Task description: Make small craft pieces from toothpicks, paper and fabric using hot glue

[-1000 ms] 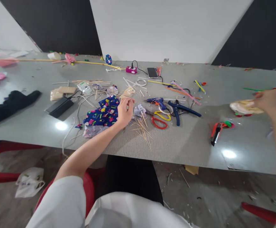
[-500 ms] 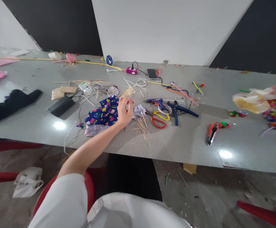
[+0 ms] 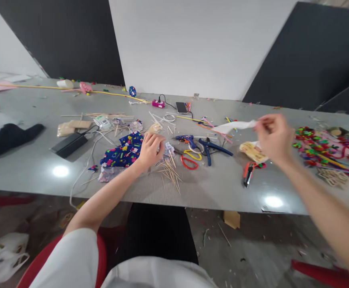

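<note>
My right hand [image 3: 275, 138] is raised over the right part of the table, fingertips pinching a thin white plastic bag. A white strip [image 3: 237, 126] of it stretches left from the fingers; a yellowish printed part [image 3: 251, 152] shows below, partly behind the hand. My left hand [image 3: 152, 151] rests with curled fingers beside the dark blue patterned fabric [image 3: 122, 152]; whatever its fingers may hold is hidden. Close to it lie a crumpled pale fabric piece [image 3: 169, 149] and thin wooden sticks [image 3: 171, 174]. A retractable knife [image 3: 248, 174] lies below the bag.
Scissors [image 3: 189, 162], a blue glue gun [image 3: 186, 139] and blue-handled pliers [image 3: 215, 148] lie mid-table. A phone [image 3: 181, 107] sits behind them. Colourful craft pieces [image 3: 306, 146] are heaped at right. A black adapter [image 3: 69, 145] and white cable are at left.
My right hand has come in from the far right edge toward the middle, bringing the white bag, which is now stretched out leftward. The left hand stays near the fabric. The view has turned rightward.
</note>
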Demonstrator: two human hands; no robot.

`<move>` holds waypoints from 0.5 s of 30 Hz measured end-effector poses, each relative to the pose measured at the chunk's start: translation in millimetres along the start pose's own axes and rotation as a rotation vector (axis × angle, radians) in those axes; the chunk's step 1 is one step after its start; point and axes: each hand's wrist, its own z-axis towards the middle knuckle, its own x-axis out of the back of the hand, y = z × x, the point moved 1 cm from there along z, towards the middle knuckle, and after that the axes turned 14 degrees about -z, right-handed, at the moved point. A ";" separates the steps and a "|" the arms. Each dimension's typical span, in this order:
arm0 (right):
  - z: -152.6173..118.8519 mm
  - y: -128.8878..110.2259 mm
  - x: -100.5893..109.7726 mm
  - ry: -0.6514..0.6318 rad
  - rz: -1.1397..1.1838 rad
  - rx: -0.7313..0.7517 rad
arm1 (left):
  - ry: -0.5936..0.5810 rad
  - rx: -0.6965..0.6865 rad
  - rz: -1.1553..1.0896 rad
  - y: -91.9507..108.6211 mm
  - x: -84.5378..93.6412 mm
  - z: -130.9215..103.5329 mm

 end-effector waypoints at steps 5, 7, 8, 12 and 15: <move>-121.3 -149.7 47.5 -0.213 0.295 0.154 | -0.387 0.098 -0.190 97.2 22.8 26.0; -152.8 -185.6 68.4 -0.298 0.432 0.099 | -0.647 0.121 -0.399 139.9 27.0 14.0; -164.6 -197.3 76.1 -0.319 0.486 0.072 | -0.731 0.166 -0.457 156.8 28.9 2.5; -196.5 -215.4 81.9 -0.334 0.698 -0.070 | -0.670 0.480 -0.465 187.6 40.4 -57.2; -218.2 -218.9 68.5 -0.293 0.881 -0.204 | -0.506 0.655 -0.638 192.0 54.5 -90.4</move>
